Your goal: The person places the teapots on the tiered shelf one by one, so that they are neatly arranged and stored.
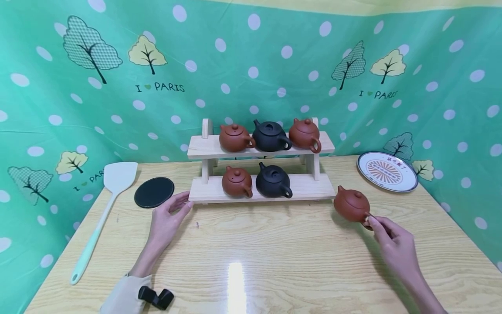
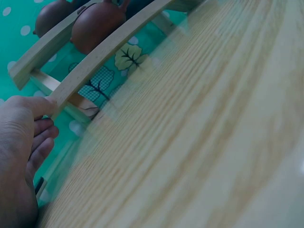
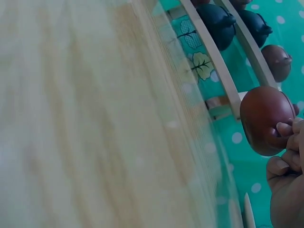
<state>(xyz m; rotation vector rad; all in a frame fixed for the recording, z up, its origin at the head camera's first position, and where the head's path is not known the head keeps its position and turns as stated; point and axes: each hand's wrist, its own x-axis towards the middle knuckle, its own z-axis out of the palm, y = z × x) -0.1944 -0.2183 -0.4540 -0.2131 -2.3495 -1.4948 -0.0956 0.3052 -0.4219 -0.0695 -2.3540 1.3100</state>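
My right hand (image 1: 398, 246) pinches the handle of a reddish-brown clay teapot (image 1: 351, 205), held just off the right end of a two-tier wooden shelf (image 1: 306, 189). In the right wrist view, the teapot (image 3: 266, 118) shows its rounded body, with fingers curled at its handle. At the shelf's lower left end, my left hand (image 1: 168, 218) grips the board's corner, thumb at the front edge. The left wrist view shows the thumb against the board end (image 2: 59, 97). On the lower tier sit a brown teapot (image 1: 237, 182) and a black teapot (image 1: 273, 181).
The upper tier bears a brown teapot (image 1: 234, 138), a black teapot (image 1: 269, 136) and another brown teapot (image 1: 305, 134). Left of the shelf lie a black round coaster (image 1: 154, 192) and a spatula (image 1: 103, 218). A patterned plate (image 1: 404, 183) lies at the back right, before a green curtain (image 1: 251, 56).
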